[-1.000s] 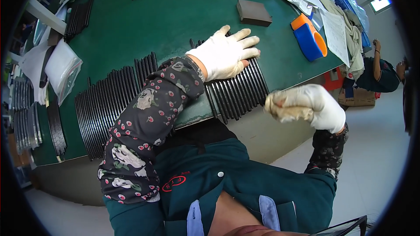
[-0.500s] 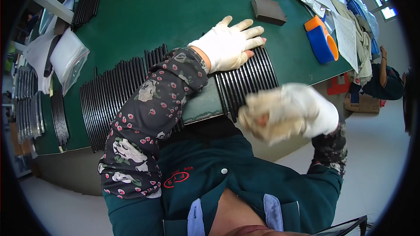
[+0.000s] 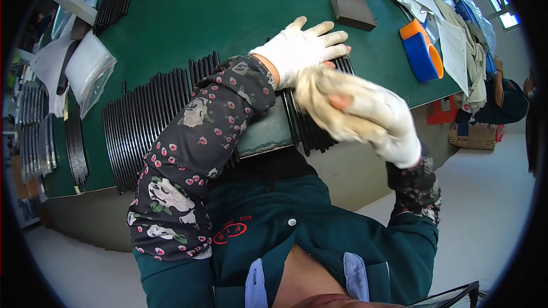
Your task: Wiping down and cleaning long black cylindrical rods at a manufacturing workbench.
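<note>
Left hand (image 3: 298, 50) in white fabric glove, 12 o'clock: fingers spread, lying over slender black rods (image 3: 311, 135) just right of centre | Right hand (image 3: 365, 109), same glove, 2 o'clock: curled above them, blurred, cannot tell if pinching anything | Longer black rod row (image 3: 147, 128), 9 o'clock | Brown rectangular block (image 3: 354, 11), 1 o'clock | Smooth green tabletop (image 3: 245, 17) beneath

Factory-like workshop, green workbench (image 3: 251, 14), rows of black rods (image 3: 148, 128), paper sheets (image 3: 452, 51), co-worker (image 3: 510, 105) in dark green.
</note>
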The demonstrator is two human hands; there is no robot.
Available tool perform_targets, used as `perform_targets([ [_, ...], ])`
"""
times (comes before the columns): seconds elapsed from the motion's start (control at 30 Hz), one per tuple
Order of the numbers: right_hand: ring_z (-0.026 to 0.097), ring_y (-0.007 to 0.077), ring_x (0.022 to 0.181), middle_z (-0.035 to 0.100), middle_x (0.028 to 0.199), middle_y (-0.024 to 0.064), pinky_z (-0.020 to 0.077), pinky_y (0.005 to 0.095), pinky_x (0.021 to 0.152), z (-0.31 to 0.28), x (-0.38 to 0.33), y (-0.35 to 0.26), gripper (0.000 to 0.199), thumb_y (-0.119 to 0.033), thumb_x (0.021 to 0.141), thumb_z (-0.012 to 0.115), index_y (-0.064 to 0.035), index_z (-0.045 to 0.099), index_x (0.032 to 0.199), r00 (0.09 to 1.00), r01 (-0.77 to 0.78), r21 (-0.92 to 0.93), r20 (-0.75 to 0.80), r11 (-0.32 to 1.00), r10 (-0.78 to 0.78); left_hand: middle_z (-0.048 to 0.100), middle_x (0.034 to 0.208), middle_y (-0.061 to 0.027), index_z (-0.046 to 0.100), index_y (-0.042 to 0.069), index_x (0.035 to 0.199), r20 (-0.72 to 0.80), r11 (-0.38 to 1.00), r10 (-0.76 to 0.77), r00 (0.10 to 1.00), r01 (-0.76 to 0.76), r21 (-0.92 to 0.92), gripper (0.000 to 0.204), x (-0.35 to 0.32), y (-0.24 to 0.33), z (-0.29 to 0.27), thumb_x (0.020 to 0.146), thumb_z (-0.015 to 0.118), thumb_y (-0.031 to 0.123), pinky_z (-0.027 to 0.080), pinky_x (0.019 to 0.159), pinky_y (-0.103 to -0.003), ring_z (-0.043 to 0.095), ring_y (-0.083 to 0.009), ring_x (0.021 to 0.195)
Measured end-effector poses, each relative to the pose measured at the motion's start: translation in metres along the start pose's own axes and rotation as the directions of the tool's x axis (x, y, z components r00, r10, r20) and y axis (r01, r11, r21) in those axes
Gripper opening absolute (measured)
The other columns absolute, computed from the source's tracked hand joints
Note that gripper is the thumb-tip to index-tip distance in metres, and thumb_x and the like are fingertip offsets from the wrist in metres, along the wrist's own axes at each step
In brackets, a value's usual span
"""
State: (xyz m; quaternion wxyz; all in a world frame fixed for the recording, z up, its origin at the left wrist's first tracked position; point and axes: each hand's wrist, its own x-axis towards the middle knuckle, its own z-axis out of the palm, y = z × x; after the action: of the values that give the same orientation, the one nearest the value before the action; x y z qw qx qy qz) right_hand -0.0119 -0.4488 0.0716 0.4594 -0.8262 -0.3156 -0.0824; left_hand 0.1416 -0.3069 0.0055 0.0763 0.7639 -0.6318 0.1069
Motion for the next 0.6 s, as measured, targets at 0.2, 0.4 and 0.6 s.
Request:
perform_targets([
  [0.2,0.062,0.0299,0.103,0.065,0.107,0.0112,0.0495,0.0385,0.091,0.023,-0.023,-0.014,0.027,-0.003,0.073,0.062,-0.008,0.064,0.1,0.877,-0.071,0.144,0.48,0.987,-0.007,0.039,0.146,-0.0034,0.045,0.018,0.136,0.032,0.997,-0.043,0.999,0.045,-0.064,0.044,0.0,0.007,0.001,0.093,0.05,0.027,0.031,0.109,-0.052,0.035,-0.0256,0.136],
  [0.4,0.056,0.0389,0.115,0.06,0.122,0.016,0.048,0.0422,0.093,0.011,0.02,0.007,0.04,-0.01,0.075,0.065,-0.0037,0.061,0.114,0.98,0.154,0.032,0.125,0.987,-0.157,0.04,0.145,-0.0034,0.046,0.018,0.135,0.015,0.998,-0.015,1.0,0.016,-0.068,0.044,0.0,0.002,0.001,0.092,0.051,0.028,0.031,0.108,-0.052,0.036,-0.0253,0.136],
  [0.6,0.057,0.0301,0.11,0.06,0.112,0.0124,0.0484,0.0367,0.092,0.035,-0.004,-0.015,0.022,-0.007,0.071,0.063,-0.0054,0.061,0.093,0.853,0.069,0.107,0.509,0.992,-0.115,0.04,0.145,-0.0029,0.046,0.018,0.136,0.053,0.995,-0.058,0.997,0.062,-0.077,0.045,0.003,0.009,0.0,0.093,0.05,0.03,0.031,0.109,-0.052,0.035,-0.0246,0.136],
])
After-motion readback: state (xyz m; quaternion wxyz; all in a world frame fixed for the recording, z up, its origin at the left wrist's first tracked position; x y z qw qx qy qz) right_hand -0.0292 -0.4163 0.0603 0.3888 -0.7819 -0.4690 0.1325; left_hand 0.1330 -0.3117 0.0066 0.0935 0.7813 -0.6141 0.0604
